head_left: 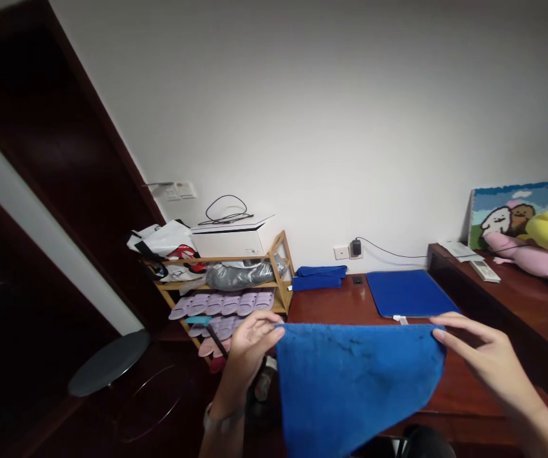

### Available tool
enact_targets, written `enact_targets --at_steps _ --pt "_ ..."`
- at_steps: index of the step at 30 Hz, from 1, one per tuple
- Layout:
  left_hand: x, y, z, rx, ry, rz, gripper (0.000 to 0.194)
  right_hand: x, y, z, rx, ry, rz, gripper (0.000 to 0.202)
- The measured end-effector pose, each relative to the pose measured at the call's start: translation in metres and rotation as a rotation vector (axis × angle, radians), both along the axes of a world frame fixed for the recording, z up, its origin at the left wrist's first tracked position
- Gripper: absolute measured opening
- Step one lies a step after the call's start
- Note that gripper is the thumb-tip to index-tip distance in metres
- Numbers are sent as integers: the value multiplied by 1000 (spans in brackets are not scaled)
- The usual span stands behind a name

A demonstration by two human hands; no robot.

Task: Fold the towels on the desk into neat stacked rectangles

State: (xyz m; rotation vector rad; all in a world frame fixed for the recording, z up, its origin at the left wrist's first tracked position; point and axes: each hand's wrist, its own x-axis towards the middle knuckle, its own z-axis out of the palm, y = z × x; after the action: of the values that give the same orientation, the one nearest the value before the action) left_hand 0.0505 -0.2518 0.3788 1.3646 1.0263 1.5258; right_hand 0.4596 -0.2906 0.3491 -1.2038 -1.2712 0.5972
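Observation:
A bright blue cloth [354, 375] with dark stains hangs between my hands, its top edge stretched nearly level. My left hand [254, 346] pinches its upper left corner between thumb and fingers. At the upper right corner, my right hand [477, 346] grips it the same way. The cloth's lower end runs out of view at the bottom. Beyond it, on the reddish-brown wooden table [328, 308], lie a flat darker blue cloth [410, 292] with a white tag and a folded blue cloth [319, 278].
To the left stands a wooden rack [281, 273] with slippers [223, 302], a white box [230, 235] and bags. A round stool [111, 362] is at lower left. A plugged adapter [356, 247] is on the wall. Plush toys [536, 254] and a remote [485, 271] lie on the raised ledge at right.

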Motion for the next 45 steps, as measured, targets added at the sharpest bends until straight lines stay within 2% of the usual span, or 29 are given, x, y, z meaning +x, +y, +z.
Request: enact_targets --at_steps 2,5,9,11,13,14,16,18,19,22,24,25,26,28,30,33,35,36,38,41,43,45 --pt "-4 22 -17 -25 22 16 34 -2 14 -11 -33 -5 -1 43" --pt "-9 67 -56 -28 54 39 37 -4 53 -41 -96 -16 20 48" --pt "-12 149 -106 14 231 103 38 -12 146 -87 -133 -84 60 53" --pt "-7 189 -124 43 328 184 38 -22 196 -108 -131 -171 3 51" --pt "3 217 -143 62 380 262 37 -38 232 -130 -149 -251 -82 52" --pt "9 223 -154 67 398 290 35 -48 240 -143 -164 -276 -115 53" --pt "22 220 -185 79 448 304 30 -71 237 -178 -195 -295 -143 55" --pt "33 201 -224 105 556 241 27 -97 212 -224 -231 -338 -140 56" --pt "37 188 -246 172 726 173 30 -110 195 -250 -259 -375 -137 57" --pt "36 150 -305 260 1161 8 41 -142 144 -325 -388 -705 -143 66" --pt "30 132 -331 243 1332 -28 50 -152 120 -359 -424 -846 -138 70" --pt "27 126 -339 224 1383 -20 53 -152 114 -369 -422 -886 -127 71" --pt "25 120 -345 202 1418 1 54 -150 111 -374 -411 -913 -107 72" --pt "26 106 -355 148 1452 73 54 -135 116 -371 -381 -946 -33 71" --pt "36 85 -366 95 1453 174 55 -112 131 -357 -346 -978 109 70" --pt "64 44 -387 37 1401 307 56 -74 161 -329 -293 -1047 396 64" --pt "83 22 -395 -1 1359 324 50 -61 176 -316 -285 -1089 465 62" --pt "91 16 -394 -17 1342 306 45 -60 180 -313 -290 -1099 430 62" --pt "99 20 -381 -12 1321 240 40 -70 178 -314 -322 -1078 252 63" --pt "89 55 -347 110 1331 124 44 -99 161 -330 -452 -1013 -12 67" --pt "74 86 -329 183 1357 56 48 -112 153 -341 -534 -1017 -76 72" --pt "58 109 -324 181 1378 15 50 -115 154 -346 -557 -1044 -74 73"
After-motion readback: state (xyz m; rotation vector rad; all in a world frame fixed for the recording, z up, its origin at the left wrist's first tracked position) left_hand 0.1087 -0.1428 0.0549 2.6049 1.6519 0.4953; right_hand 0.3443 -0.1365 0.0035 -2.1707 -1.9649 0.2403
